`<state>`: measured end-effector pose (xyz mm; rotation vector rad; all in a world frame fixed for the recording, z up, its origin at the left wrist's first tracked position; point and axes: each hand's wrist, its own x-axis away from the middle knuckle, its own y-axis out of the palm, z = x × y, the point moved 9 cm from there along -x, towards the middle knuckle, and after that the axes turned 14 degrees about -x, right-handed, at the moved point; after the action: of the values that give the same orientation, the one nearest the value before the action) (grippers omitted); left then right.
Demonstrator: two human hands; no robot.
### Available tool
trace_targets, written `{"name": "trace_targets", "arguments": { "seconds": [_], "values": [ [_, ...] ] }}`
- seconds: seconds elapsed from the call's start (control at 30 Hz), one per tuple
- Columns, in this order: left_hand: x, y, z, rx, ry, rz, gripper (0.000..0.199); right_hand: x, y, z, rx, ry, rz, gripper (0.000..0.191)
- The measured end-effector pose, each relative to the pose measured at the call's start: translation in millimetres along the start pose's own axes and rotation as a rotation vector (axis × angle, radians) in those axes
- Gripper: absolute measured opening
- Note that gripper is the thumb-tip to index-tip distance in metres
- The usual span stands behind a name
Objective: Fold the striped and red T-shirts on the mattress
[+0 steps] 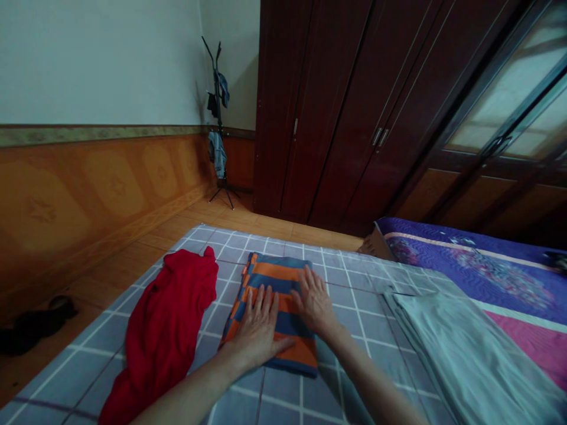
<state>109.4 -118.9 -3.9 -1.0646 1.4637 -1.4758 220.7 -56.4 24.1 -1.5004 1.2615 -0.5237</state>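
A folded garment with orange and blue stripes [283,341] lies flat on the grey checked bed cover [363,313]. My left hand [258,330] rests palm down on its left and middle part, fingers stretched out and thumb pointing right. On its upper right edge lies my right hand [313,298], also flat with the fingers apart. Neither hand grips the cloth. A crumpled red garment [170,319] lies to the left of my left forearm, apart from the striped one.
Pale green cloth [482,354] is spread at the right, beside a purple floral bed cover [465,254]. Beyond the bed stand a dark red wardrobe [328,118] and a coat rack [218,112] with clothes. A dark object [39,324] lies on the floor at left.
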Motion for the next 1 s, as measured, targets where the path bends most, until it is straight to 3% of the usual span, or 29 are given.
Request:
{"name": "trace_targets", "arguments": {
  "seconds": [0.07, 0.13, 0.23, 0.3, 0.4, 0.53, 0.63, 0.77, 0.87, 0.93, 1.0],
  "values": [
    [-0.1, 0.3, -1.9, 0.011, 0.012, -0.024, 0.093, 25.3, 8.4, -26.8, -0.057, -0.124, -0.065, 0.053],
    [-0.7, 0.3, -5.4, 0.039, 0.017, -0.079, 0.090, 49.7, 18.8, -42.0, -0.107, -0.160, -0.141, 0.053],
    [-5.1, -9.3, -7.5, 0.148, 0.021, -0.131, 0.075, 68.8, 23.3, -46.7, -0.151, -0.158, -0.176, 0.055],
    [-13.7, -23.8, -2.4, 0.215, 0.046, -0.081, 0.065, 70.5, 18.0, -47.4, -0.175, -0.176, -0.148, 0.056],
    [-35.2, -39.8, 22.4, 0.244, 0.212, 0.012, 0.052, 68.6, 9.9, -52.3, -0.221, -0.222, -0.124, 0.050],
    [-72.2, -21.0, 47.7, 0.169, 0.434, -0.087, 0.057, 68.9, 8.0, -53.1, -0.270, -0.212, -0.130, 0.054],
    [-99.1, -7.0, 26.9, 0.098, 0.420, -0.086, 0.062, 71.0, 13.2, -48.4, -0.261, -0.195, -0.145, 0.064],
    [-121.3, -6.4, -41.5, -0.034, 0.209, 0.025, 0.058, 73.4, 18.7, -43.4, -0.250, -0.192, -0.147, 0.063],
    [-121.4, -7.8, -84.1, -0.063, 0.019, 0.047, 0.059, 73.9, 19.7, -42.7, -0.265, -0.189, -0.151, 0.063],
    [-113.9, -7.3, -91.0, -0.076, -0.026, 0.068, 0.062, 73.6, 19.4, -42.6, -0.276, -0.181, -0.157, 0.064],
    [-103.3, -2.4, -84.6, -0.086, 0.010, 0.071, 0.063, 73.1, 18.9, -42.6, -0.285, -0.175, -0.167, 0.064]
  ]
}}
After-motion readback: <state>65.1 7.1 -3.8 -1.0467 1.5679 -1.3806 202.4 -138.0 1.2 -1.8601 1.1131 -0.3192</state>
